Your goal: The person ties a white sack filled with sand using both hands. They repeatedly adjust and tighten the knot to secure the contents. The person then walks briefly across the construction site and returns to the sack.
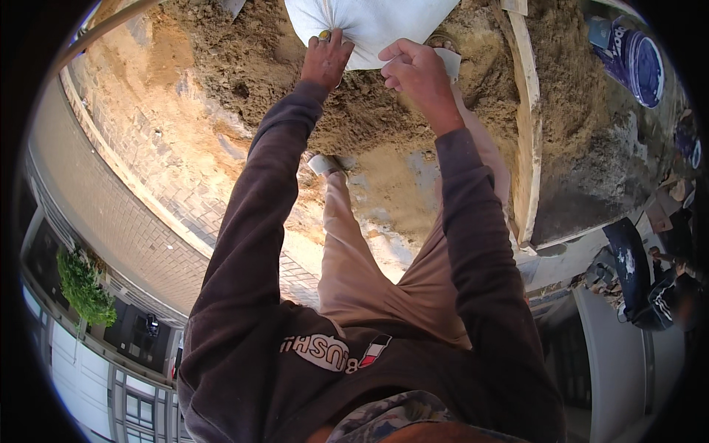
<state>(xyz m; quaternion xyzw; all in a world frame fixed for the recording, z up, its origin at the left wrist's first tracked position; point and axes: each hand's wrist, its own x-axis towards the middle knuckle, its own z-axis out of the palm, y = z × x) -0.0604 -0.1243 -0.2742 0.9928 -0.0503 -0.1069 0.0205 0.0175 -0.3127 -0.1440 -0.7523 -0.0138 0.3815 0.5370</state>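
Observation:
A large, full white sack (380,26) lies at the far edge of the view, on the brown soil. My left hand (327,60), with a ring on one finger, grips the sack's near left edge, and creases in the fabric run out from its fingers. At the near right corner my right hand (419,72) is closed, its curled fingers against the sack. The fingertips of that hand are partly hidden.
Rough soil (384,118) spreads under my feet and the sack. A wooden plank (528,125) runs along the right side. Beyond it stands a blue bucket (641,66). Brick paving (148,199) lies to the left, with a green plant (85,288) farther off. Dark bags and rubble (628,266) lie at right.

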